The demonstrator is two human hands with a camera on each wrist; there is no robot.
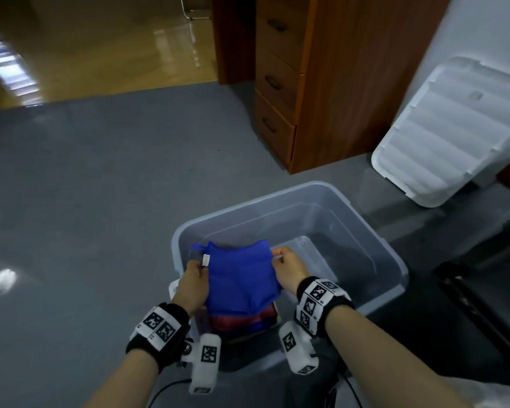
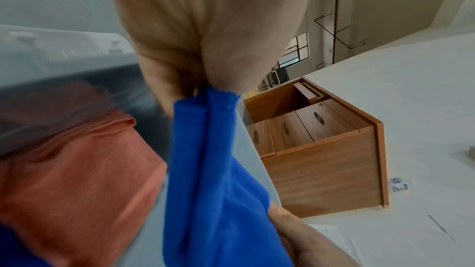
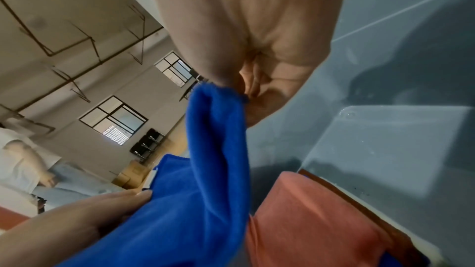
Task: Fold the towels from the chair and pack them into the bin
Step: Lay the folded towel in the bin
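Head view: folded blue towel (image 1: 240,278) hangs over the bin's (image 1: 395,254) 7 o'clock corner, directly above an orange towel (image 1: 242,320).
Long axis: 9 to 3 o'clock.
Left hand (image 1: 193,282): fingers pinch the 9 o'clock edge.
Right hand (image 1: 290,267): fingers pinch the 3 o'clock edge.
Nearer hand: neither; the drop is likely straight down.

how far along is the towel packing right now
Done: a folded orange towel already lies at the near end of the clear plastic bin. In hand: the left hand and right hand each pinch a side of a folded blue towel over it. Left: setting it down; the chair is out of view.
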